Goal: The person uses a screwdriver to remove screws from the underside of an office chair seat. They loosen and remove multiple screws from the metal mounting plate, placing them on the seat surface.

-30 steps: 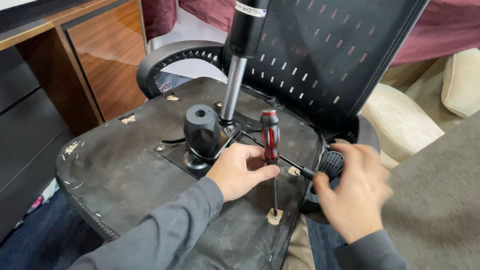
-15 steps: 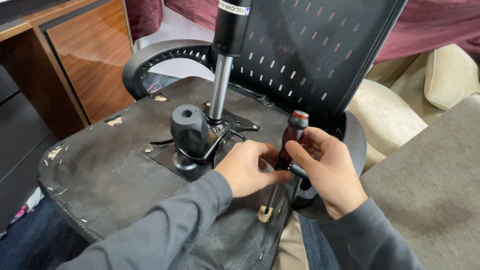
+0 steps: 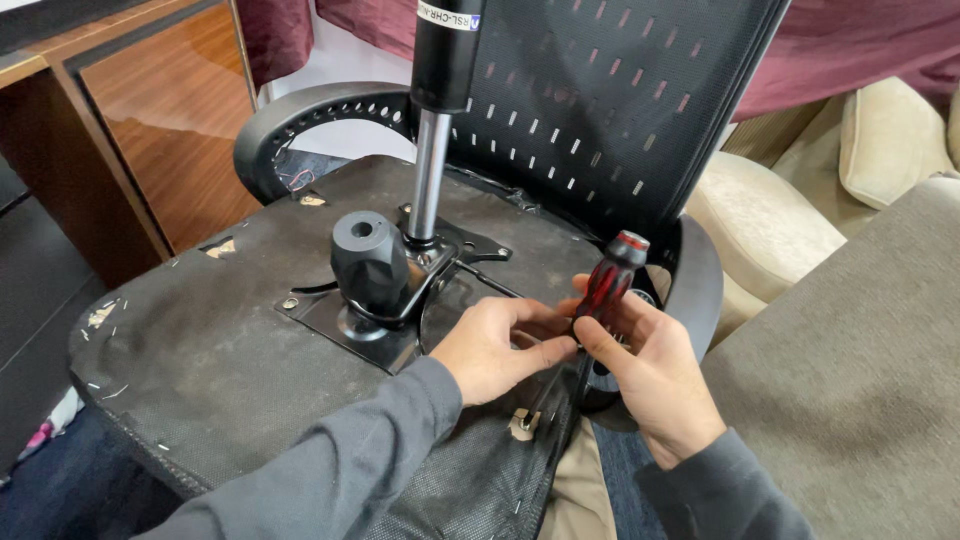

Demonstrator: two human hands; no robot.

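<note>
An office chair lies upturned, its black seat underside facing me. My right hand grips the red and black handle of a screwdriver, which leans to the right. Its shaft runs down to a bolt hole near the seat's front edge. My left hand pinches the shaft just below the handle. A black knob and the chrome gas cylinder rise from the metal mounting plate left of my hands.
The black mesh backrest stands behind. A curved black armrest lies at the back left and another sits under my right hand. A wooden cabinet is at the left, beige cushions and a grey cushion at the right.
My right hand came in from the armrest and took hold of the screwdriver handle. The screwdriver went from upright to leaning right. The view shifted slightly.
</note>
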